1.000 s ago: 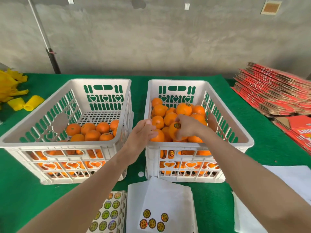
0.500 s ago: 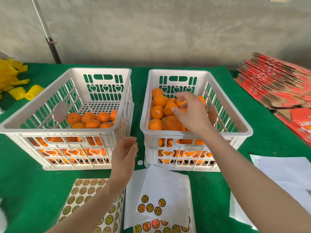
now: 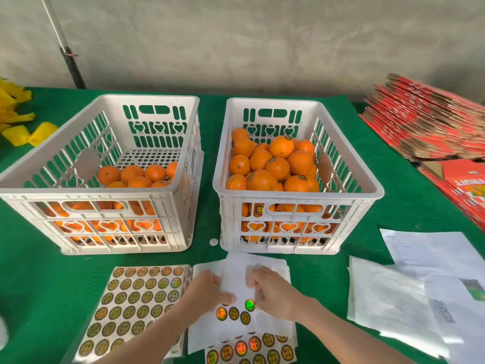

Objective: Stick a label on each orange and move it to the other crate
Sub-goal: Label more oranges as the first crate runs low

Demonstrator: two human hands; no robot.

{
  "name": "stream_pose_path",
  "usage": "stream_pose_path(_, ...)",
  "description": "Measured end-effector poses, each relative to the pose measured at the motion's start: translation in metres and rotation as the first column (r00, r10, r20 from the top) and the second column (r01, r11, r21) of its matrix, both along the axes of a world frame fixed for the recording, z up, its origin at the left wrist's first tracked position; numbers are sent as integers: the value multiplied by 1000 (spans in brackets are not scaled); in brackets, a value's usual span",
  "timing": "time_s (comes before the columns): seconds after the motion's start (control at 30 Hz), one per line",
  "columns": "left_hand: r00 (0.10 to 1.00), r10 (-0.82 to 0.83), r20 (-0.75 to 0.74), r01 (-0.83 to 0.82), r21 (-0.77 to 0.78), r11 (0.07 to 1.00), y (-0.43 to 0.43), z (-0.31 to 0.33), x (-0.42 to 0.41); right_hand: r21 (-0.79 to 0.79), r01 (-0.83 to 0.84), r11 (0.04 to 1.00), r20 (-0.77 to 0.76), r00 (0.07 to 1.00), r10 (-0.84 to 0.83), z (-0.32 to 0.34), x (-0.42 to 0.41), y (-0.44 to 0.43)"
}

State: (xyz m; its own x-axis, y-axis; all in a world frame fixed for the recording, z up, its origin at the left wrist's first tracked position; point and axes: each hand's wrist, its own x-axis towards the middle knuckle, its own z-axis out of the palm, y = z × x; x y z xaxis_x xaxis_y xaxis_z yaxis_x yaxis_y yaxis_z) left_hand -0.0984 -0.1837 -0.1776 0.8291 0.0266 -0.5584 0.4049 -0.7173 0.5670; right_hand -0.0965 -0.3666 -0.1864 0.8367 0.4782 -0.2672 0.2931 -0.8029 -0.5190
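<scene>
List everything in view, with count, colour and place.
left crate: one, white, left on the cloth
right crate: one, white, beside it
oranges: many, orange; a low layer in the left crate, a heap in the right, some labelled
label sheets: at least three, white with round gold labels, in front of the crates
papers: several, white, near right
cartons: one stack, red, flattened, far right
yellow items: several, far left, kind unclear
cloth: one, green, under everything
pole: one, back left, by the wall
left hand: on the middle sheet
right hand: on the same sheet
</scene>
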Motion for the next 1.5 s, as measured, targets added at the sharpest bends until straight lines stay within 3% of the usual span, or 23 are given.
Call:
stream_pose_path(0.1,996,86,-12,-87,-180,980,-6,-3,-3,57,19,998,27,999,-21,-3,-5,-3)
stream_pose_path(0.2,1000,0,-13,-4,-304,953,-6,3,-12,195,11,981,81,996,-27,-6,-11,-6)
stream_pose_path(0.23,995,69,-73,-93,-405,910,-5,5,-10,244,-2,970,102,994,-24,-6,-13,-6)
stream_pose_path(0.3,982,62,-180,-142,-476,868,1,9,-6,318,-62,946,181,983,4,-5,-15,-7)
stream_pose_path(0.37,984,61,-169,-143,-532,835,4,6,-6,344,-135,929,289,957,32,-2,-16,-8)
stream_pose_path(0.47,983,17,-182,-108,-506,856,8,5,-5,356,-183,916,375,926,39,0,-17,-8)
stream_pose_path(0.57,962,74,-261,-207,-529,823,6,11,-4,310,-212,927,438,897,59,0,-17,-7)
stream_pose_path(0.63,963,85,-255,-204,-489,848,7,8,-1,294,-197,935,458,888,43,-1,-17,-8)
stream_pose_path(0.73,977,62,-204,-152,-462,874,10,7,1,389,-127,913,431,901,-58,3,-17,-8)
stream_pose_path(0.83,994,-16,-112,-26,-366,930,9,8,0,513,-55,857,406,895,-185,21,-15,-2)
stream_pose_path(0.9,996,-85,-12,81,-211,974,8,10,-2,566,-55,822,410,884,-224,40,-11,11)
stream_pose_path(0.97,971,-154,182,159,-13,987,8,15,-5,632,-75,771,417,872,-257,68,-3,33)
stream_pose_path(1.03,875,-190,445,155,115,981,15,31,-6,709,-117,696,442,843,-308,100,9,60)
stream_pose_path(1.1,719,-152,679,165,46,985,32,53,-3,755,-143,640,463,808,-365,131,27,92)
stream_pose_path(1.17,584,-84,807,162,-15,987,54,81,2,776,-156,611,450,816,-363,153,51,123)
stream_pose_path(1.23,453,24,891,107,-81,991,85,108,13,752,-144,643,423,853,-304,165,78,155)
stream_pose_path(1.3,384,135,913,-6,-144,990,119,129,32,681,-75,729,379,887,-263,170,108,182)
stream_pose_path(1.37,407,181,896,-124,-142,982,153,142,57,583,-33,812,360,906,-222,168,133,201)
stream_pose_path(1.5,579,165,798,-291,13,957,215,150,119,447,30,894,335,921,-198,155,164,227)
